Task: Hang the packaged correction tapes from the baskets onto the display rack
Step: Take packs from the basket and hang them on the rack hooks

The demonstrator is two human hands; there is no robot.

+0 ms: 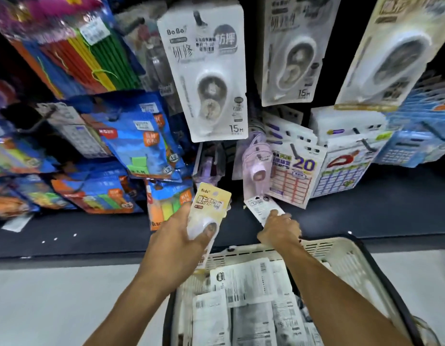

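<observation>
Cream-yellow card shows in the left hand (184, 233), whose fingers curl round a packaged correction tape (209, 211) with the thumb pressed over its clear blister, held above the near-left edge of the basket (341, 248). The right hand (278, 228) pinches a second, white pack (263, 208) by its lower end, back face up, just beyond the basket's far rim. More packs (248, 303) lie face down in a loose heap inside the basket. Above, three correction tapes already hang on the display rack: a white one (206, 78) in the middle, another (293, 51) to its right, and a cream one (391, 53) at the far right.

With both hands loaded, neither is free to steady a hook, so a hang hole could miss and the card tear or drop to the floor. The white pack, pinched only at its end, looks likeliest to slip. The crowded sticker sheets (293, 176) hanging just beyond could be knocked off. The cream pack could also end up on the wrong hook, among the white ones.
</observation>
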